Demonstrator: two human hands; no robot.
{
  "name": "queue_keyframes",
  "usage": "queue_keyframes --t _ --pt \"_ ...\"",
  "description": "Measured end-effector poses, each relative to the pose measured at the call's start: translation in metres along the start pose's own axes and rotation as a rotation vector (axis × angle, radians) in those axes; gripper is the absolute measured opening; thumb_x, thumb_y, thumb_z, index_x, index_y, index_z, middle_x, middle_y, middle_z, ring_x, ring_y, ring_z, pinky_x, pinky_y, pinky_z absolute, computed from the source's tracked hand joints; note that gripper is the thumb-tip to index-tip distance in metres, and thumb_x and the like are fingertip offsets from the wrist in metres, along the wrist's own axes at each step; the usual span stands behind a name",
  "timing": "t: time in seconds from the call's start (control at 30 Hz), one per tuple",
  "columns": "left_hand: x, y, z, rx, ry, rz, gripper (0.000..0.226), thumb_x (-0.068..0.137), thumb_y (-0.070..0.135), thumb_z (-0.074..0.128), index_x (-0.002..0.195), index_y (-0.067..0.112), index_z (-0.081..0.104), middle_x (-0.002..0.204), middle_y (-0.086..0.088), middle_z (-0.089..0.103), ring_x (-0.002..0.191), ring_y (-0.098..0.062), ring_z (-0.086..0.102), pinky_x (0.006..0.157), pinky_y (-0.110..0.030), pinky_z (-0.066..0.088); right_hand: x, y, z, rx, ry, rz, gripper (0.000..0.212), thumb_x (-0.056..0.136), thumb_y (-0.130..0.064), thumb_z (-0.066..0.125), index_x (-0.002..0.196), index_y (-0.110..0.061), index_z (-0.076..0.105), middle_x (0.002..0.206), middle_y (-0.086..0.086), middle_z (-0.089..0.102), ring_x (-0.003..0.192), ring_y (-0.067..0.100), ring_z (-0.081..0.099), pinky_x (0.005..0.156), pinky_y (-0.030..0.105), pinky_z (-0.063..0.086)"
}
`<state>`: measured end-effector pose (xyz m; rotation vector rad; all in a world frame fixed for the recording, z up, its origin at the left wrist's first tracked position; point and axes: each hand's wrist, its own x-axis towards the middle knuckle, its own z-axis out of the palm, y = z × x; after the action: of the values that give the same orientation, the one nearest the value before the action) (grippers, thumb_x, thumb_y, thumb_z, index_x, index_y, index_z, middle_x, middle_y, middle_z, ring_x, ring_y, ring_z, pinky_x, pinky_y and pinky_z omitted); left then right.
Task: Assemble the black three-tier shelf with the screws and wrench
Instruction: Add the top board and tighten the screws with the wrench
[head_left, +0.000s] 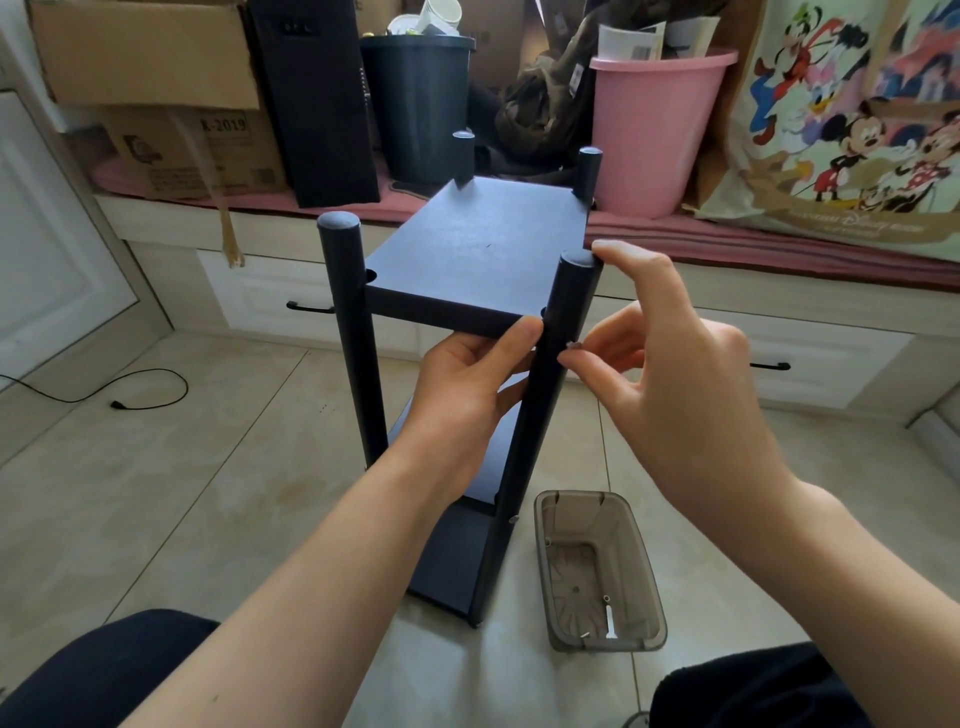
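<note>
Right hand (670, 374) pinching screw (571, 345) at post (540, 395)

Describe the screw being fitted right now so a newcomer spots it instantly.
Start at the black shelf standing on the tiled floor and find its near right post. Just under the top board, the right hand pinches a small silver screw against the post; another screw already sits lower down.

A lived-in home room: beige tiled floor (218, 467), a window seat with drawers (810, 358) at 12 o'clock, piled with cardboard boxes (145, 57), a pink bucket (654, 130) and a cartoon-print bag (852, 130).
</note>
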<state>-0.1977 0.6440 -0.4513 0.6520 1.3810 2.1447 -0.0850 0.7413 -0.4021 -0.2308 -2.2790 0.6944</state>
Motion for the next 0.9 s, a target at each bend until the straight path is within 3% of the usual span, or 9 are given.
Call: queue_keyframes --t 0.17,0.27,0.43,0.6,0.67,0.73,0.83,0.9 --pt "0.000 0.000 0.000 0.019 -0.001 -0.007 0.051 0.080 0.039 0.065 0.116 0.003 0.068 0.113 -0.013 0.075 0.109 -0.025 0.071 0.097 -0.038 0.056 0.001 0.004 -0.001 0.103 -0.022 0.118 0.057 0.085 -0.014 0.076 0.135 -0.022 0.049 0.071 -0.008 0.071 0.068 0.002 0.069 0.075 0.026 0.057" --pt "-0.001 0.001 0.000 0.010 0.003 -0.008 0.053 0.080 0.039 0.065 0.117 0.001 0.067 0.114 -0.013 0.074 0.110 -0.025 0.070 0.097 -0.038 0.055 0.001 0.005 0.003 0.032 -0.015 0.077 0.057 0.086 -0.017 0.075 0.136 -0.022 0.049 0.070 -0.009 0.070 0.067 0.003 0.068 0.073 0.023 0.055" --pt "-0.002 -0.001 0.000 0.017 0.005 -0.007 0.043 0.080 0.039 0.065 0.111 0.010 0.069 0.112 -0.009 0.075 0.108 -0.022 0.071 0.094 -0.034 0.056 0.014 0.019 -0.001 0.473 -0.197 0.320 0.040 0.086 -0.020 0.074 0.121 -0.023 0.055 0.074 0.007 0.074 0.065 0.019 0.071 0.065 0.028 0.058" --pt "-0.002 0.000 -0.002 0.021 -0.003 -0.003 0.038 0.080 0.040 0.064 0.108 0.014 0.069 0.109 -0.005 0.077 0.108 -0.018 0.071 0.085 -0.026 0.059 0.021 0.035 -0.002 0.487 -0.303 0.374 0.058 0.082 -0.034 0.075 0.131 -0.045 0.045 0.089 0.006 0.071 0.074 0.014 0.070 0.065 0.021 0.055" --pt "-0.003 0.001 -0.001 0.015 -0.011 0.004 0.034 0.081 0.039 0.064 0.106 0.016 0.071 0.109 -0.004 0.077 0.107 -0.017 0.072 0.082 -0.023 0.058 0.023 0.039 -0.002 0.473 -0.341 0.385 0.067 0.081 -0.038 0.075 0.136 -0.054 0.038 0.101 0.001 0.067 0.086 0.011 0.071 0.069 0.022 0.058" --pt "-0.003 0.001 -0.001 0.012 -0.015 0.007 0.033 0.082 0.037 0.063 0.105 0.016 0.071 0.109 -0.004 0.077 0.107 -0.018 0.072 0.081 -0.022 0.058 0.025 0.042 -0.001 0.602 -0.419 0.394 0.071 0.084 -0.034 0.074 0.141 -0.054 0.036 0.118 0.003 0.064 0.101 0.013 0.070 0.082 0.032 0.059" --pt "-0.004 0.003 -0.001 0.012 -0.013 0.007 0.037 0.082 0.036 0.063 0.110 0.013 0.069 0.112 -0.006 0.076 0.109 -0.020 0.071 0.086 -0.026 0.058 0.029 0.046 0.004 0.861 -0.523 0.383 0.058 0.088 -0.017 0.070 0.140 -0.032 0.050 0.128 0.007 0.064 0.116 0.023 0.065 0.100 0.048 0.051" --pt "-0.006 0.005 -0.002 0.016 -0.019 0.011 0.040 0.081 0.035 0.064 0.113 0.011 0.069 0.112 -0.006 0.076 0.109 -0.019 0.071 0.086 -0.025 0.058 0.034 0.048 0.005 0.894 -0.551 0.417 0.050 0.083 -0.016 0.072 0.130 -0.029 0.062 0.126 0.001 0.067 0.117 0.021 0.064 0.105 0.051 0.047"
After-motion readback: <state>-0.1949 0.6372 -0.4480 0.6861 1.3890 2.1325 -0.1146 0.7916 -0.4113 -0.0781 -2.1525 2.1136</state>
